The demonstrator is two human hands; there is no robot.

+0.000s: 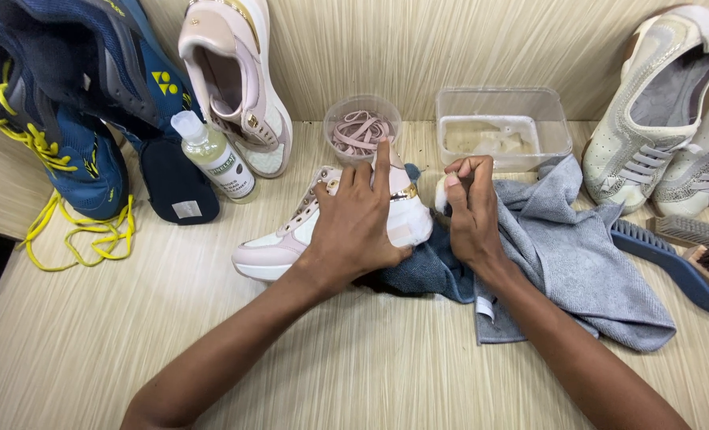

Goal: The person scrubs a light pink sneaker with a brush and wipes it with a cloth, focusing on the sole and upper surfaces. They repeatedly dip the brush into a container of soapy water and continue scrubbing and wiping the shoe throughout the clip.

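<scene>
From my feed I see a pale, finely striped worktop [211, 350] running up into a wall panel [418, 48] of the same grain. A crumpled grey cloth [577, 255] takes up much of the right side, with a darker blue cloth [426, 271] bunched beside it under the hands. On the left, blue sports shoes [60, 87] with loose yellow laces [83, 231] lean against the wall; a pink and white sneaker [239, 80] stands upright next to them. White shoes [665, 111] rest at the far right, above a blue-handled brush [673, 267]. At the back sit a clear rectangular tub [504, 123] of cloudy liquid, a small round cup [361, 127] holding pink laces, and a small bottle [215, 155] of pale liquid.

In the middle lies a white and pink sneaker [291, 239], on its side, partly on the blue cloth. My left hand [354, 227] lies over it, fingers spread, palm pressing it down. My right hand [470, 211] is curled, fingertips pinching a small white pad [443, 185] against the sneaker's heel end.
</scene>
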